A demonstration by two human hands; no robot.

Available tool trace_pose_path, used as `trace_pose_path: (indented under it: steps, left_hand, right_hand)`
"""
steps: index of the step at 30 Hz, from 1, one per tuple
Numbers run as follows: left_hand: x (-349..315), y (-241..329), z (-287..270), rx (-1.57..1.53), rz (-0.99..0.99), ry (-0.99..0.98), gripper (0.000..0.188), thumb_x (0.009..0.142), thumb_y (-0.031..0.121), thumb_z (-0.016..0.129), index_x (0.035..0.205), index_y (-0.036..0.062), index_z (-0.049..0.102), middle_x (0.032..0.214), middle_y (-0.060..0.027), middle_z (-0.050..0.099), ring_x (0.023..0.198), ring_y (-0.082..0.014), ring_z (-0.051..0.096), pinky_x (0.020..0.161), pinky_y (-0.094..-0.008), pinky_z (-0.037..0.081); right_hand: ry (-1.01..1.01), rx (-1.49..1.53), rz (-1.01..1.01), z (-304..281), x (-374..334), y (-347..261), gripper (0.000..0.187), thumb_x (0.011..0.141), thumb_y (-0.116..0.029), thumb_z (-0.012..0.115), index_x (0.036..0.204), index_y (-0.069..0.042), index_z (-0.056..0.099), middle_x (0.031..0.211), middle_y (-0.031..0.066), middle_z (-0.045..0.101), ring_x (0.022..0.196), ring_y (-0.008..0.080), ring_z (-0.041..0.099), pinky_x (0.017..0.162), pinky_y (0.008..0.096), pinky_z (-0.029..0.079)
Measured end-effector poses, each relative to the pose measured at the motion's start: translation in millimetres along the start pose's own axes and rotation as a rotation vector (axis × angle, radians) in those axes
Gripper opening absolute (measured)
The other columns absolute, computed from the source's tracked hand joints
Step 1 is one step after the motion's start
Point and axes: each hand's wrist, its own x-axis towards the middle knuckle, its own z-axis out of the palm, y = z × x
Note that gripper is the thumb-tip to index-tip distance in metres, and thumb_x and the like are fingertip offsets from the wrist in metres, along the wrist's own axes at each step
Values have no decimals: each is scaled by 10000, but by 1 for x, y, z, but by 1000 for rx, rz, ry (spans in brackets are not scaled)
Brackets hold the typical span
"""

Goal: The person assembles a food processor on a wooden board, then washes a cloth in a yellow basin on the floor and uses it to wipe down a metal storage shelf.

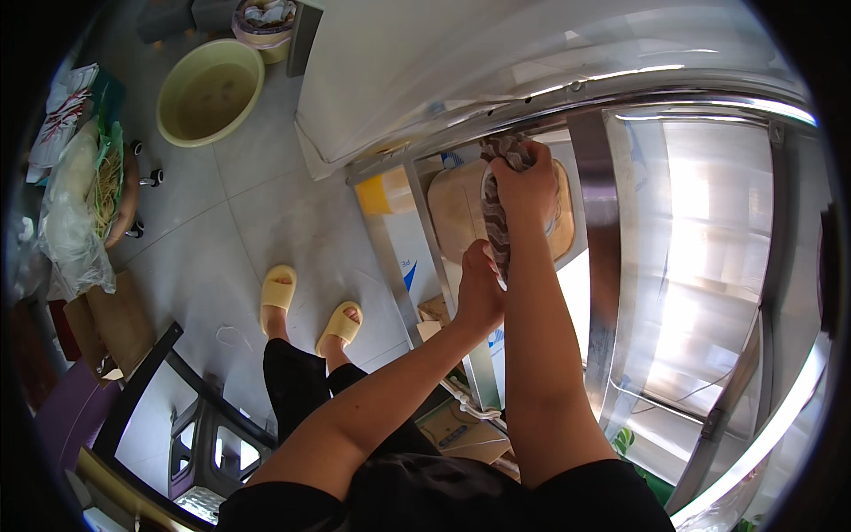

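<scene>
My right hand is closed on a crumpled brown-and-white patterned cloth, its fingers at the upper end. A curved pale rim shows along the cloth, part of a round dish-like thing mostly hidden by my hand. My left hand is closed at the lower end of this rim, thumb up against the cloth. Both hands are above a beige lidded box with rounded corners, inside a metal frame.
Shiny metal posts and a curved rail stand right and ahead. Left on the grey tiled floor are a yellow-green basin, a bin, a cardboard box, a plastic bag and a black chair. Yellow slippers are on my feet.
</scene>
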Motion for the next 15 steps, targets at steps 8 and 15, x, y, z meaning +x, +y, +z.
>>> trace_pose_path:
  steps: [8, 15]
  left_hand:
    - [17, 4, -14, 194, 125, 33, 639, 682, 117, 667, 1195, 9, 302, 1062, -169, 366, 980, -276, 428, 805, -350, 397]
    - [39, 4, 10, 284, 191, 253, 808, 630, 123, 699, 1260, -12, 212, 1167, -217, 320, 1072, -360, 345, 920, -421, 283]
  right_hand:
    - [-25, 914, 257, 5, 50, 133, 485, 778, -301, 553, 1189, -51, 486, 1174, 79, 526, 1077, 180, 492, 819, 270, 428]
    - [-176, -88, -608, -22, 8, 68, 621, 811, -511, 494, 1253, -80, 430, 1265, 162, 425, 1187, 234, 387, 957, 318, 318]
